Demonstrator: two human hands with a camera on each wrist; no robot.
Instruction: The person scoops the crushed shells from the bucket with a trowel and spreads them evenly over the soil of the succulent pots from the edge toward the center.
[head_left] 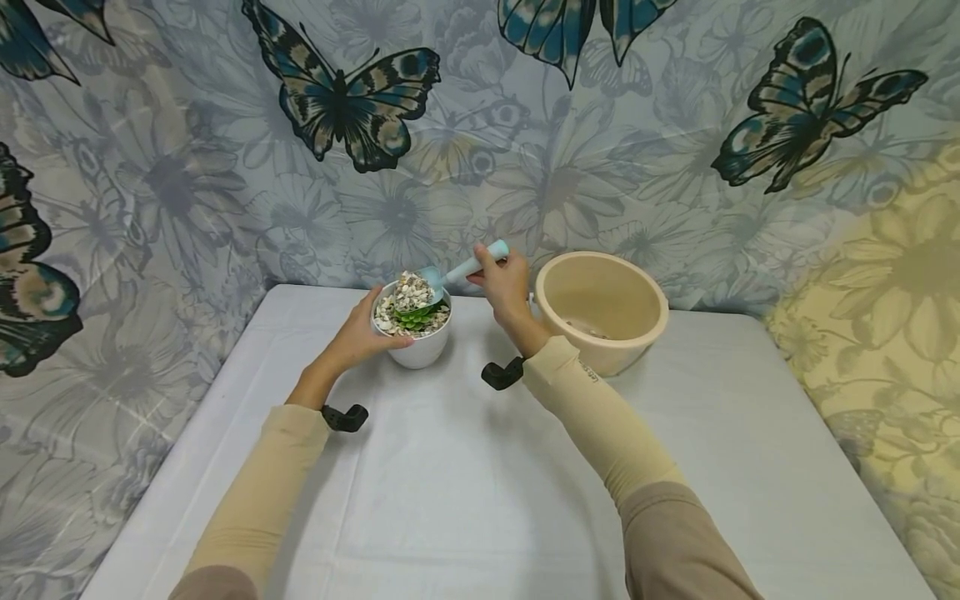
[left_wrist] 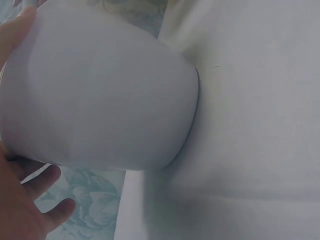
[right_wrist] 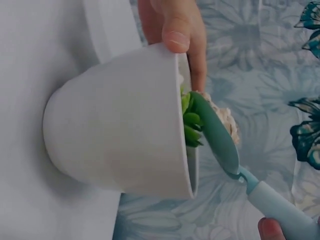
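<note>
A white pot point(head_left: 417, 352) with a green succulent point(head_left: 422, 317) and pale gravel stands near the table's back edge. My left hand point(head_left: 364, 331) grips the pot by its rim, thumb at the front and fingers round the far left side. My right hand point(head_left: 506, 283) holds a light-blue trowel point(head_left: 468, 268) by its handle. The trowel's blade, heaped with mixed gravel point(head_left: 413, 292), is over the pot, right above the plant's leaves. In the right wrist view the blade point(right_wrist: 218, 131) tilts across the pot's mouth, close to the leaves point(right_wrist: 192, 122).
A large beige tub point(head_left: 600, 354) stands to the right, just behind my right wrist, with a little gravel at its bottom. White cloth covers the table point(head_left: 450, 500). Behind it hangs a butterfly-patterned fabric backdrop point(head_left: 480, 183). Each wrist wears a black camera mount point(head_left: 346, 417).
</note>
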